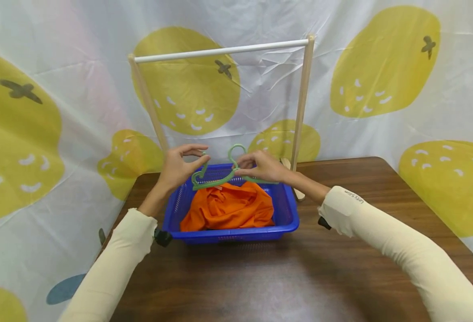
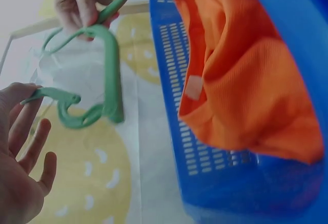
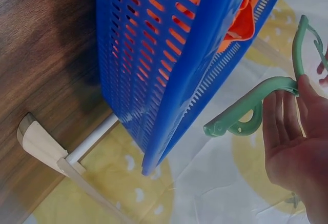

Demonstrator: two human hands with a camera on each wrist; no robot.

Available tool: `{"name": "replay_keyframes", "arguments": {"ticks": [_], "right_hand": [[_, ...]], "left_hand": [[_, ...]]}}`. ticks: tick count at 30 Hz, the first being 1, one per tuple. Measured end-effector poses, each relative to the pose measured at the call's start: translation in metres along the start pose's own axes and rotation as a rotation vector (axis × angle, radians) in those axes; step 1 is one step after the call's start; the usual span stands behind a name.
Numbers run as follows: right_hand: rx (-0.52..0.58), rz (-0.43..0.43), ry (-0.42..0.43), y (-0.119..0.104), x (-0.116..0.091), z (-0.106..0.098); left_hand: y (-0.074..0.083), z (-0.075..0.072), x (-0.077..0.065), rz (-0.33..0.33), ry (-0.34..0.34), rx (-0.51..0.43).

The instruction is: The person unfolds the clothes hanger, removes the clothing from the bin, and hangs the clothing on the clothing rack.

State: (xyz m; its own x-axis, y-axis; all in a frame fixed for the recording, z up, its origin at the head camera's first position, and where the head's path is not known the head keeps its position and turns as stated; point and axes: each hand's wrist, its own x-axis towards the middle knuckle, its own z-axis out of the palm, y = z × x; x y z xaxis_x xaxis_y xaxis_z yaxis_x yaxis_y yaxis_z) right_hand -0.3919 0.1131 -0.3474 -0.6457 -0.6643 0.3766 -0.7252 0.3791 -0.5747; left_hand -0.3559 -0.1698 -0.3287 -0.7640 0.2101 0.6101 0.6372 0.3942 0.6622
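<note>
Over the blue basket, a green plastic hanger [image 1: 216, 182] is held between both hands. My right hand [image 1: 264, 165] pinches it close to the base of its hook. At the hanger's left side, my left hand [image 1: 176, 167] pinches a slim green piece between thumb and finger; its other fingers are spread in the left wrist view. The hanger's right arm [image 3: 241, 106] sticks out past my right fingers. Beneath lies a crumpled orange garment [image 1: 232, 208] inside the blue basket [image 1: 236, 232]. A small pale tag [image 2: 193, 87] shows at the garment's edge.
Behind the basket stands a rack with a white bar [image 1: 220, 52] and wooden posts. Its wooden foot [image 3: 43, 144] rests on the table beside the basket. The brown table [image 1: 349, 201] meets a fruit-patterned curtain [image 1: 268, 18] at the back and sides.
</note>
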Motion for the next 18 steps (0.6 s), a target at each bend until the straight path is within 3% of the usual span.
{"name": "replay_keyframes", "arguments": {"ticks": [7,14,18], "right_hand": [[-0.05,0.001,0.019,0.002,0.0,-0.004],[-0.079,-0.011,0.029,0.005,0.0,-0.011],[-0.114,-0.015,0.03,0.008,0.0,-0.012]], "left_hand": [[-0.005,-0.027,-0.005,-0.004,0.086,0.022],[0.024,-0.044,-0.019,0.008,0.133,0.012],[0.018,-0.049,-0.025,0.014,0.138,0.02]]}}
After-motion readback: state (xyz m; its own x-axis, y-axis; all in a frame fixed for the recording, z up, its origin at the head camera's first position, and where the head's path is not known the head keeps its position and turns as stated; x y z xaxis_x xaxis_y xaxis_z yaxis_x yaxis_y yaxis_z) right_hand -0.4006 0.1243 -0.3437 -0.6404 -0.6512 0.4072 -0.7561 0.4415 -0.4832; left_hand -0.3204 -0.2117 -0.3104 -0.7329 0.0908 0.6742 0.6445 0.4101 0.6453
